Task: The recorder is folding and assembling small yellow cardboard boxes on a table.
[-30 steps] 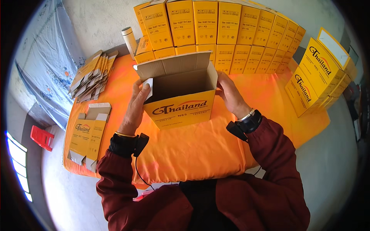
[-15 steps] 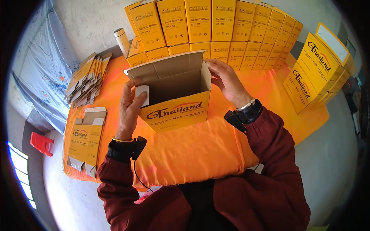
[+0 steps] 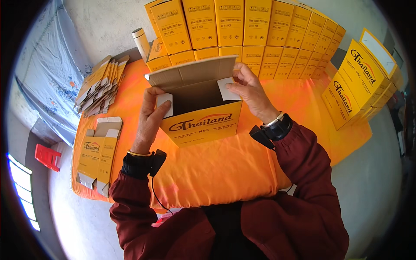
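Black lettering and a red arc mark the open carton, the flat carton at the tabletop's left edge and the right-edge boxes. Far-edge boxes bear black symbols and small print.

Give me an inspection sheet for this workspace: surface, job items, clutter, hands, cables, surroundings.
Surface: orange tablecloth, wrinkled.
Job items: yellow box, top open, back lid raised; flattened carton pile and a single flattened carton at left; stacked boxes at the back, more boxes at right.
Clutter: pale bottle beside the stacked boxes.
Hands: left hand grips left flap; right hand grips right flap.
Cables: black cable near left wrist; far end hidden.
Surroundings: red stool at left; patterned curtain.
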Demonstrator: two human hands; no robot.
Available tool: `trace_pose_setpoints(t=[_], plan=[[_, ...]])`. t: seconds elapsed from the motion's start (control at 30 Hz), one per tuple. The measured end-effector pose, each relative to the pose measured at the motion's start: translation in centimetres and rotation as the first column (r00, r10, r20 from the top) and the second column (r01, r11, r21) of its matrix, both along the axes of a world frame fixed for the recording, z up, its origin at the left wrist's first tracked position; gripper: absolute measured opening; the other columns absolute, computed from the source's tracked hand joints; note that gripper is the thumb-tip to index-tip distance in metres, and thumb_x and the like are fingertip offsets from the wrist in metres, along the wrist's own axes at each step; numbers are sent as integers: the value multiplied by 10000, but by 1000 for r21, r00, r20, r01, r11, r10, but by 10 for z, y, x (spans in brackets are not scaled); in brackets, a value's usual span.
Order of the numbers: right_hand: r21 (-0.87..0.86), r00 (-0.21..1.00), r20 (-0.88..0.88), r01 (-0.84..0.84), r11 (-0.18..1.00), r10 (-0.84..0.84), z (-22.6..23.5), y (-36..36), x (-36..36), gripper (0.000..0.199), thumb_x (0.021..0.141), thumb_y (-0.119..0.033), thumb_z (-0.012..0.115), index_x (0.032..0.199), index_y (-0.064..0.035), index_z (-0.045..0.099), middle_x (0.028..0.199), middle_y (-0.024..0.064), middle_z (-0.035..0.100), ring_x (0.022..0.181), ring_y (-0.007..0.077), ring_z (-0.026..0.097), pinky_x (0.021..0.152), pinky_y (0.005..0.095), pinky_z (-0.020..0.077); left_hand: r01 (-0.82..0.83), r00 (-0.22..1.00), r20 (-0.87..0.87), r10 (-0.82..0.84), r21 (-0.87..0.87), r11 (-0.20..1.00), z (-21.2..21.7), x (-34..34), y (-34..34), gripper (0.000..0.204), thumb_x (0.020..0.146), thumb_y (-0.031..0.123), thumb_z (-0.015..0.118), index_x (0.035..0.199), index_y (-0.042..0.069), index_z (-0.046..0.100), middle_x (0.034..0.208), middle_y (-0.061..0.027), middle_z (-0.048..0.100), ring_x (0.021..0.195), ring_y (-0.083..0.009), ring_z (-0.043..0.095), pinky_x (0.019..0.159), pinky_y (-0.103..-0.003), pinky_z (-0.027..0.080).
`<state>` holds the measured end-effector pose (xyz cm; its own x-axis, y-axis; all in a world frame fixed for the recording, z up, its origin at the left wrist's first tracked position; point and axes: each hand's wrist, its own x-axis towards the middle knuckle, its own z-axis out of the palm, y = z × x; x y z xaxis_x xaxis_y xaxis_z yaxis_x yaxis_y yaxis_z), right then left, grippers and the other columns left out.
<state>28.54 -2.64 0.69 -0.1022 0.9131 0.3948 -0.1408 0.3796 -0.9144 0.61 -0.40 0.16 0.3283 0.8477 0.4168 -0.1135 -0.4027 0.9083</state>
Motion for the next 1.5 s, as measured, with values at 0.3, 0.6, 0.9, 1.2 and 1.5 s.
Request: trace_pose_setpoints(t=[0.3,0.6,0.9,1.2,1.5], plan=[[44,999,27,-45,998,43,11,-7,-1,423,868,-315,624,1175,-66,474,1246,74,534,1107,162,531,990,312,386,-87,993,68,95,-113,990,-5,5,2,126,950,110,496,1062,72,540,953,43,533,898,-44,482,818,-205,408],[-27,992,24,-122,992,123,18,-14,3,436,856,-254,537,1238,-56,467,1255,91,532,1158,175,510,1016,329,365,-75,994,74,84,-115,991,-10,2,4,181,961,125,456,1114,64,531,1056,17,542,989,-70,482,871,-238,413],[149,981,185,-90,985,61,5,-17,8,352,752,-158,549,1082,-52,611,1252,78,529,1186,198,478,1024,360,349,-108,972,197,126,-100,989,-9,8,3,268,969,169,391,1193,54,484,1184,-52,527,1080,-125,493,930,-267,400],[234,950,309,-33,972,-42,1,-18,14,379,734,-153,592,1101,-76,647,1263,67,516,1215,202,444,1044,366,314,-190,942,244,233,-186,964,-3,1,-13,400,978,248,374,1271,-3,481,1285,-94,518,1172,-175,491,1012,-301,346],[226,953,299,-35,974,-36,0,-23,13,358,759,-172,639,1108,-96,651,1272,64,482,1198,200,461,1040,361,349,53,977,213,-29,-109,993,-7,-6,-9,159,933,179,574,1003,65,660,1385,-71,449,1290,-189,397,1065,-391,281]])
